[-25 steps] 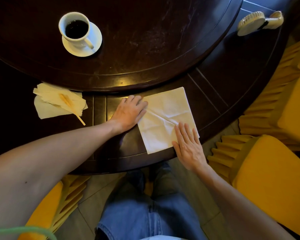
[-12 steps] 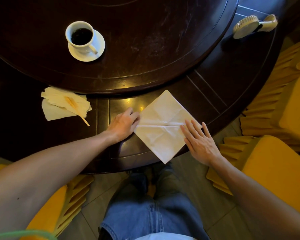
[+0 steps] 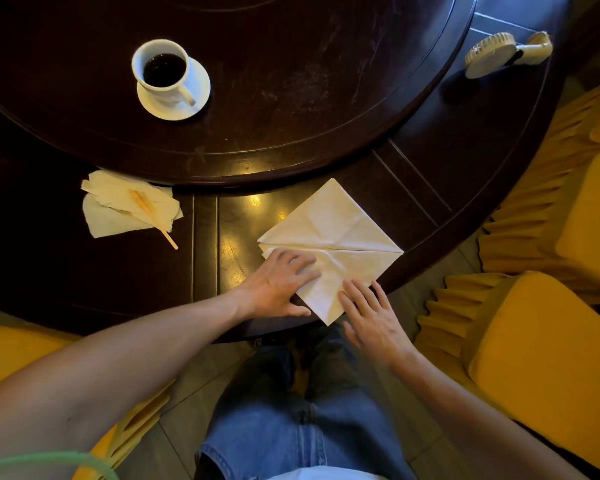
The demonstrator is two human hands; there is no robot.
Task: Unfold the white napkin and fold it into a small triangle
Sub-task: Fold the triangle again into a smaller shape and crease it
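Note:
The white napkin (image 3: 336, 230) lies flat as a diamond on the dark wooden table (image 3: 465, 161), close to the near edge, with a straight crease running across its middle. Its bottom corner hangs slightly past the table edge. My left hand (image 3: 279, 284) rests palm down on the napkin's lower left part, fingers spread. My right hand (image 3: 369, 311) lies flat with its fingertips on the lower right edge of the napkin. Neither hand grips the paper.
A white cup of dark coffee on a saucer (image 3: 170, 81) stands on the raised round centre. A pile of other napkins with a wooden stick (image 3: 129, 204) lies at left. A cream handheld fan (image 3: 506, 53) sits far right. Yellow chairs (image 3: 551, 358) flank my knees.
The napkin was turned from a tilted square to a diamond. My left hand has moved from its left corner onto its lower left half; my right hand slid down toward the bottom corner.

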